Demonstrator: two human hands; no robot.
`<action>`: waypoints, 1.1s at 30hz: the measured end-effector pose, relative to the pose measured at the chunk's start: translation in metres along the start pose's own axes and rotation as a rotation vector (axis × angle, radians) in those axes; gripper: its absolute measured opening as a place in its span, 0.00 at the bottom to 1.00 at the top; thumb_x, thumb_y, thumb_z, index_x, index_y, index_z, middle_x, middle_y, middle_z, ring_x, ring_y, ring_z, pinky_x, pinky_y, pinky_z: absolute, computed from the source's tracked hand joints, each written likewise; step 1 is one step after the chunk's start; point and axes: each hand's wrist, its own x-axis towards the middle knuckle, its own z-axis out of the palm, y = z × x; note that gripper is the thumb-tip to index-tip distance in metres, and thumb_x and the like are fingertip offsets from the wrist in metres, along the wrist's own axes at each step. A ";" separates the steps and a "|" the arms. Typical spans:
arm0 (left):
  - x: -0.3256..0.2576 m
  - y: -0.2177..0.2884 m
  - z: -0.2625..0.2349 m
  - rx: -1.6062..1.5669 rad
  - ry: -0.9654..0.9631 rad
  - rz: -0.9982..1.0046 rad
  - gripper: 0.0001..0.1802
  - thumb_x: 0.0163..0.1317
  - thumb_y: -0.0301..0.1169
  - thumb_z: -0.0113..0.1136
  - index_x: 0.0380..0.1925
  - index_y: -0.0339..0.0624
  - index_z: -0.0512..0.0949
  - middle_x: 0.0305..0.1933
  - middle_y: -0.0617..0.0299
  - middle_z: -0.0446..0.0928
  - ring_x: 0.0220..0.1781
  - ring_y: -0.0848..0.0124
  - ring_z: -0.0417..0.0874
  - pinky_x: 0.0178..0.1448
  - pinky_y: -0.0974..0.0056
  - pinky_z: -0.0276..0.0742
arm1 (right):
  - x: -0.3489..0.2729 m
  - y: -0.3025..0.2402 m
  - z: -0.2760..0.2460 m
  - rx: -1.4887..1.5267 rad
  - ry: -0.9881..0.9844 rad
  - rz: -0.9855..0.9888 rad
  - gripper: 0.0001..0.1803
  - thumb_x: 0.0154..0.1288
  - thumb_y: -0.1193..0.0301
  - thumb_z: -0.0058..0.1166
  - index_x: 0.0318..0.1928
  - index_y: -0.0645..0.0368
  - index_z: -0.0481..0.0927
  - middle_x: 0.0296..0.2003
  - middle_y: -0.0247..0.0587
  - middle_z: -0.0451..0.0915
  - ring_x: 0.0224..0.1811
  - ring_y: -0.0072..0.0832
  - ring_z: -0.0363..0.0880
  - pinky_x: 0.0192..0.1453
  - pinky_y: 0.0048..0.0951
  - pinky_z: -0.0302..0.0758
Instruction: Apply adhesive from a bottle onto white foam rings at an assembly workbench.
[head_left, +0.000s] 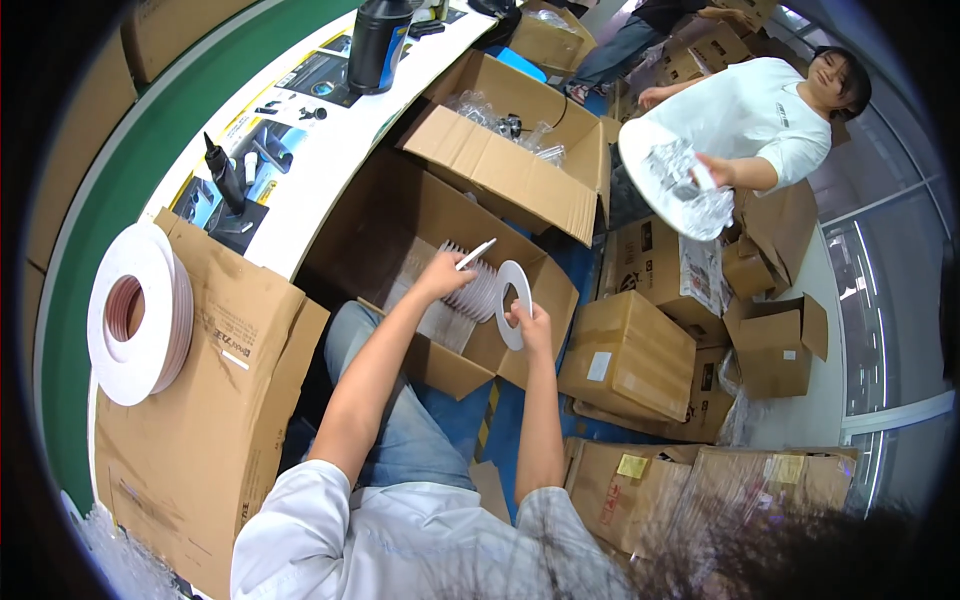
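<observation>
- Nearest me, both forearms reach out over my jeans into the open brown cardboard box (440, 250) on the floor.
- Right hand (528, 322) pinches a thin white flat ring (514, 303) at its lower rim; it looks light, bendy, easily creased, so edge grips suit it.
- Left hand (440, 272) pinches a second white ring (475, 254) edge-on, above the fanned stack of rings (475, 290) inside the box.

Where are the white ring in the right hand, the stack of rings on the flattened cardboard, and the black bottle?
white ring (500, 302), head view, left side of its band.
stack of rings (150, 350), head view, top ring's lower band.
black bottle (378, 50), head view, middle of its body.
</observation>
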 end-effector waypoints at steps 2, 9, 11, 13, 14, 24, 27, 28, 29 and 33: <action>-0.006 0.001 0.000 0.015 0.008 0.002 0.11 0.53 0.31 0.67 0.32 0.34 0.80 0.21 0.62 0.78 0.21 0.76 0.78 0.27 0.67 0.73 | -0.002 0.001 0.003 -0.034 0.053 -0.009 0.14 0.62 0.74 0.57 0.47 0.67 0.76 0.33 0.37 0.78 0.39 0.25 0.78 0.51 0.32 0.74; -0.007 -0.005 -0.011 0.048 -0.024 -0.030 0.10 0.53 0.31 0.67 0.31 0.35 0.81 0.19 0.62 0.78 0.21 0.77 0.78 0.25 0.67 0.72 | -0.017 0.007 0.010 0.055 0.017 -0.245 0.10 0.61 0.72 0.58 0.42 0.58 0.75 0.29 0.31 0.76 0.29 0.17 0.72 0.34 0.20 0.69; -0.010 0.000 -0.005 0.070 -0.038 -0.017 0.11 0.53 0.31 0.67 0.32 0.35 0.82 0.20 0.62 0.78 0.21 0.77 0.78 0.26 0.67 0.72 | -0.018 0.016 0.008 0.113 0.032 -0.268 0.10 0.64 0.68 0.55 0.43 0.59 0.74 0.26 0.29 0.72 0.26 0.16 0.69 0.31 0.20 0.67; -0.010 0.009 -0.002 0.098 -0.072 -0.028 0.11 0.53 0.33 0.66 0.32 0.36 0.83 0.20 0.62 0.79 0.22 0.76 0.79 0.29 0.67 0.73 | -0.019 0.020 -0.001 0.177 0.011 -0.247 0.12 0.67 0.64 0.51 0.44 0.59 0.72 0.23 0.28 0.67 0.24 0.15 0.63 0.29 0.20 0.64; -0.011 0.011 0.000 0.096 -0.078 -0.020 0.11 0.53 0.33 0.66 0.32 0.36 0.83 0.20 0.62 0.79 0.22 0.76 0.79 0.29 0.67 0.73 | -0.020 0.016 -0.004 0.174 0.017 -0.254 0.12 0.67 0.64 0.51 0.44 0.59 0.72 0.23 0.28 0.67 0.24 0.15 0.63 0.29 0.20 0.64; -0.016 0.010 0.001 0.189 -0.102 0.013 0.11 0.51 0.34 0.67 0.28 0.36 0.84 0.20 0.61 0.80 0.21 0.74 0.79 0.29 0.66 0.74 | -0.046 -0.068 0.000 -0.331 0.636 -0.707 0.13 0.58 0.69 0.58 0.38 0.63 0.71 0.23 0.42 0.74 0.24 0.32 0.74 0.31 0.33 0.72; -0.013 0.008 0.022 -0.051 -0.195 -0.112 0.20 0.58 0.42 0.67 0.36 0.33 0.82 0.29 0.58 0.83 0.29 0.72 0.84 0.34 0.67 0.76 | -0.038 -0.061 0.023 -0.663 0.558 -0.513 0.16 0.57 0.65 0.59 0.40 0.63 0.74 0.28 0.52 0.78 0.30 0.45 0.78 0.37 0.42 0.73; -0.015 0.007 0.026 -0.220 -0.196 -0.186 0.23 0.60 0.45 0.66 0.41 0.32 0.81 0.33 0.56 0.84 0.33 0.71 0.85 0.36 0.67 0.77 | -0.037 -0.053 0.040 -0.712 0.484 -0.518 0.15 0.57 0.66 0.58 0.41 0.62 0.76 0.28 0.53 0.79 0.31 0.47 0.80 0.37 0.43 0.74; -0.015 0.005 0.032 -0.419 -0.276 -0.236 0.29 0.64 0.50 0.62 0.48 0.31 0.78 0.40 0.54 0.84 0.39 0.69 0.86 0.41 0.65 0.79 | -0.038 -0.050 0.050 -0.683 0.348 -0.514 0.14 0.57 0.66 0.58 0.40 0.62 0.76 0.30 0.55 0.81 0.32 0.47 0.81 0.37 0.43 0.75; -0.015 0.008 0.055 -0.676 -0.124 -0.295 0.22 0.64 0.44 0.63 0.44 0.34 0.78 0.38 0.56 0.82 0.37 0.70 0.84 0.42 0.64 0.81 | -0.021 -0.006 0.055 -0.674 0.280 -0.572 0.14 0.56 0.68 0.58 0.41 0.63 0.76 0.32 0.57 0.82 0.37 0.52 0.82 0.42 0.44 0.77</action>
